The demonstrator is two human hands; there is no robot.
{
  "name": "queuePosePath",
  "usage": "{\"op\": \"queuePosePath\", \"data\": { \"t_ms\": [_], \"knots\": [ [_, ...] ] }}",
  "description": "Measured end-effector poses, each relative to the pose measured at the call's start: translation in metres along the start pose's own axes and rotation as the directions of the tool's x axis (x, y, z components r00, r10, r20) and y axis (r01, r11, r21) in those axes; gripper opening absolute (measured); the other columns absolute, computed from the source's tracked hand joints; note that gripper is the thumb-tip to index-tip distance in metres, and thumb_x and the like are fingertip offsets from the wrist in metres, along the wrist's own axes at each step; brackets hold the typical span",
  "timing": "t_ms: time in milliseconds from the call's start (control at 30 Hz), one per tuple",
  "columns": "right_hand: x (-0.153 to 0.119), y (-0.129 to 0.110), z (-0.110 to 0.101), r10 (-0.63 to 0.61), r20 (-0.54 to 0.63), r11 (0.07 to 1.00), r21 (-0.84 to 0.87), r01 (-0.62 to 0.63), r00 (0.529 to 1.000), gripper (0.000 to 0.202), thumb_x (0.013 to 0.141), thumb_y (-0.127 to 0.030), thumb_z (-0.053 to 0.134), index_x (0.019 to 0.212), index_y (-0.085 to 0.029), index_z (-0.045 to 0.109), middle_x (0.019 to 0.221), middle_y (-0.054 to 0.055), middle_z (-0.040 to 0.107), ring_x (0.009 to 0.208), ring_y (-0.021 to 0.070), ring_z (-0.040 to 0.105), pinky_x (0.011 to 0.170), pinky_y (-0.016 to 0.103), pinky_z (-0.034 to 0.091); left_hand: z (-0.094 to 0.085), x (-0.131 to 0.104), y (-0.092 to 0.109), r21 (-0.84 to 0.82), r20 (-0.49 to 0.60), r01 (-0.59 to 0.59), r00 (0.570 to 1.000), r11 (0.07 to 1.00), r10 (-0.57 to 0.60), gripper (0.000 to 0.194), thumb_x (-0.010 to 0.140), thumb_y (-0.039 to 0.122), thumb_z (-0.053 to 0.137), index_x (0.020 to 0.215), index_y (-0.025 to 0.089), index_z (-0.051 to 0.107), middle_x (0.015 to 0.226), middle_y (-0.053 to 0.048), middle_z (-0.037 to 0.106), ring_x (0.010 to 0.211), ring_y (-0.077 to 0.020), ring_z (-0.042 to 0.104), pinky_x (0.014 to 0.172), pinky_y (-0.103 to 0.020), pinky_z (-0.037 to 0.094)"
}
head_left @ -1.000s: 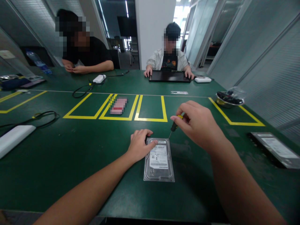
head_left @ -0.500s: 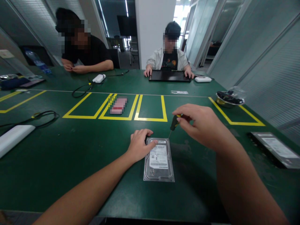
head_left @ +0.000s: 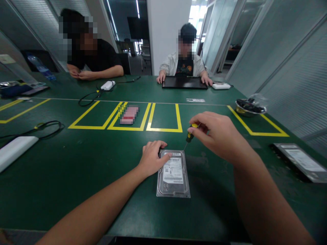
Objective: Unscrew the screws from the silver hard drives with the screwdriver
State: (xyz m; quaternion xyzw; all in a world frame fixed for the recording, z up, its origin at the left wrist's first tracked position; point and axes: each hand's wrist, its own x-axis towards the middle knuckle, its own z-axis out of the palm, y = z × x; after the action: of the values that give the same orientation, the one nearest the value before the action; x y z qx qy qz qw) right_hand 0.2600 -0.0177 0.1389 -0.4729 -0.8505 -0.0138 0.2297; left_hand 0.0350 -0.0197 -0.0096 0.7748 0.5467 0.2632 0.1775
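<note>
A silver hard drive [head_left: 173, 189] with a white label lies flat on the green table in front of me. My left hand [head_left: 153, 158] grips its upper left edge, thumb across the top of the label and fingers around the far corner. In my right hand [head_left: 213, 134] is a small screwdriver [head_left: 189, 136] with a dark and yellow handle, pinched between thumb and fingers. The screwdriver leans, its thin shaft reaching down to the drive's far right corner, where a screw is too small to make out.
A second hard drive [head_left: 302, 163] lies at the right. Behind it stands a metal bowl [head_left: 250, 107] with dark items. Yellow tape outlines [head_left: 165, 130] mark the table, a blurred pink item [head_left: 129, 115] inside one. A white power strip [head_left: 17, 149] is at the left. Two people sit opposite.
My right hand has turned the screwdriver slightly, with fingers shifted on its handle and more yellow showing. The left hand and the hard drive have stayed in place.
</note>
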Motion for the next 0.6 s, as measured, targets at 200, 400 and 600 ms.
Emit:
{"op": "queuePosePath", "data": {
  "t_ms": [200,400,600],
  "knots": [
    [0.0007,0.0004,0.0015,0.028,-0.021,0.999,-0.033,-0.029,0.999,0.007,0.087,-0.025,0.064,0.084,-0.019,0.065,0.081,0.004,0.061,0.074,0.0171,0.056,0.066,0.028,0.039,0.0004,-0.001,0.0,-0.001,-0.002,-0.003,1.0,1.0,0.003,0.033,0.083,0.045,0.065,0.109,0.025,0.06,0.106,-0.002,0.066,0.101,-0.0253,0.054,0.085,-0.04,0.037],
    [0.0005,-0.0005,0.0032,0.068,-0.037,0.993,-0.097,-0.072,0.997,0.016,0.087,-0.032,0.065,0.08,-0.019,0.06,0.08,0.004,0.06,0.068,0.0162,0.052,0.06,0.027,0.035,-0.0001,-0.0009,0.0013,0.008,0.009,0.003,1.0,1.0,-0.003,0.034,0.084,0.046,0.064,0.11,0.025,0.06,0.107,-0.003,0.066,0.101,-0.026,0.054,0.085,-0.04,0.037],
    [0.0012,-0.0064,0.0064,0.159,-0.029,0.978,-0.134,-0.162,0.987,0.027,0.089,-0.039,0.061,0.074,-0.02,0.051,0.07,0.002,0.058,0.06,0.0147,0.048,0.056,0.027,0.029,-0.0012,-0.0005,0.0031,0.015,0.018,0.017,1.0,1.0,-0.017,0.034,0.084,0.046,0.063,0.11,0.025,0.06,0.108,-0.003,0.066,0.102,-0.0263,0.054,0.085,-0.04,0.038]
  ]
}}
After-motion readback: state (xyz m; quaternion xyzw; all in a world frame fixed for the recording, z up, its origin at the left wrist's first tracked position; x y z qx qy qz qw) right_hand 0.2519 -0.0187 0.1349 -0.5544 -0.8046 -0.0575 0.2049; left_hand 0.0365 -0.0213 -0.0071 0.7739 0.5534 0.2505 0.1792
